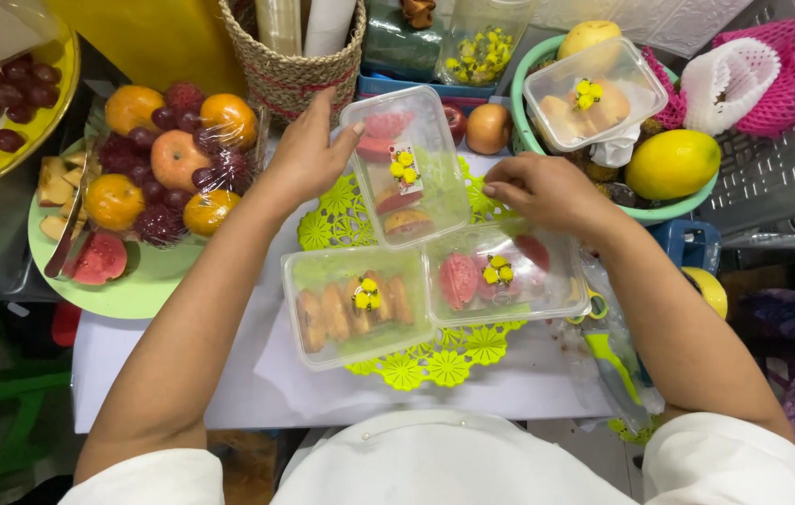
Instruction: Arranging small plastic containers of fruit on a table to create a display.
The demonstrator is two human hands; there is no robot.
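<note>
resting flat with fingers spread, the left hand (pixel 309 154) touching the far corner of the top clear box (pixel 407 168) on the lime mat (pixel 444 360), and the right hand (pixel 547 192) curling onto the right clear box (pixel 500 271), pinch not showing. looking light, thin, bendy and slippery, so likely best holding by the side rims, not squeezing the soft fruit slices. sticking on each lid, a small yellow flower sticker (pixel 404 166); sitting just beside, a third box (pixel 355 304).

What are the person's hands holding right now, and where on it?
The left hand touches the upper-left corner of the tilted clear fruit box. The right hand rests on the top edge of another clear box. Neither box is lifted.
</note>
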